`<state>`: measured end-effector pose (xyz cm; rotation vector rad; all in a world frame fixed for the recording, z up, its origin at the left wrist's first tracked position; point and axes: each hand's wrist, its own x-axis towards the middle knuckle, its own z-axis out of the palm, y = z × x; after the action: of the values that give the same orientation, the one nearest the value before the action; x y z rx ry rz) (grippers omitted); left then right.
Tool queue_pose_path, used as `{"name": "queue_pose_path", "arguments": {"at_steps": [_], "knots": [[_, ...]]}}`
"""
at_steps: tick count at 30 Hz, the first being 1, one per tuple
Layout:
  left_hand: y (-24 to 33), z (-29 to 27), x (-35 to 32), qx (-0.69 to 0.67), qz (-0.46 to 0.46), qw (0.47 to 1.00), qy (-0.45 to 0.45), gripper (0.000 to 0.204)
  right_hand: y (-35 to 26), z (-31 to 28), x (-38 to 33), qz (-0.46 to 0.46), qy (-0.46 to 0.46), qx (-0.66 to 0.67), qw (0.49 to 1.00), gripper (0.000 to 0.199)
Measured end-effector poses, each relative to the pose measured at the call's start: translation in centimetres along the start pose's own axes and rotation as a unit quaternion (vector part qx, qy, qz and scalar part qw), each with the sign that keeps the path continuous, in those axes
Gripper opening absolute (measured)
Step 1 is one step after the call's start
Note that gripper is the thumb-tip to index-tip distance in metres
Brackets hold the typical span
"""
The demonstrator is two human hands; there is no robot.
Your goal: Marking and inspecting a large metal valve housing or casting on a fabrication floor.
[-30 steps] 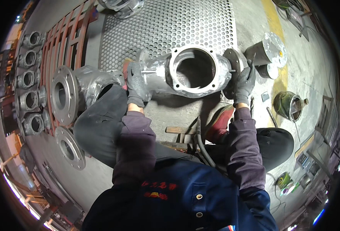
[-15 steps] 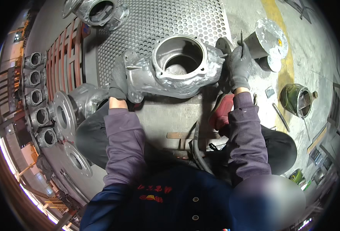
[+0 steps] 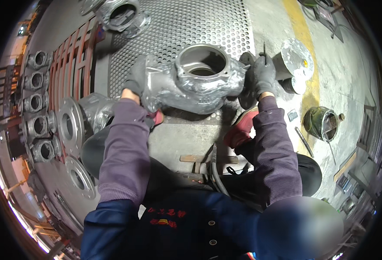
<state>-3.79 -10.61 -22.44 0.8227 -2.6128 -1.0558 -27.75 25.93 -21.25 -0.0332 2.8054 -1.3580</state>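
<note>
A large grey cast-metal valve body with a round open top lies across a perforated steel plate in front of me. My left hand, in a dark glove, grips its left flange end. My right hand, also gloved, grips the right flange end and seems to hold a thin dark rod that sticks up past the fingers. Both purple sleeves reach up from the lower edge. My red shoes rest just below the valve body.
Another valve body lies at the top left. A row of several smaller grey castings lines the left side, with flanged pieces beside them. A silver-topped cylinder and a green bucket stand to the right. A hose runs between my legs.
The valve body has moved away from me, further onto the perforated plate, with both hands still on its ends. My arms have stretched forward and the view has tilted with them.
</note>
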Motion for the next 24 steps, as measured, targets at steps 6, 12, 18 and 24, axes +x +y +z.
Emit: {"name": "queue_pose_path", "arguments": {"at_steps": [6,12,18,24], "knots": [[8.0,3.1,-0.3,-0.329,-0.313,0.891,-0.028,0.06,2.7,-1.3,2.2,-0.028,0.011,-0.09,0.995,0.039],[-5.6,-0.6,-0.1,-0.093,-0.089,0.99,0.057,0.043,-1.2,2.9,1.1,-0.068,-0.033,-0.04,0.996,0.041],[4.7,2.4,-0.6,-0.182,-0.308,0.934,-0.025,0.077,3.9,0.1,4.4,-0.001,-0.029,-0.091,0.995,0.041],[5.0,1.1,-0.8,-0.065,-0.217,0.974,-0.012,0.065,2.4,0.8,3.8,0.006,-0.036,-0.084,0.996,0.04]]}}
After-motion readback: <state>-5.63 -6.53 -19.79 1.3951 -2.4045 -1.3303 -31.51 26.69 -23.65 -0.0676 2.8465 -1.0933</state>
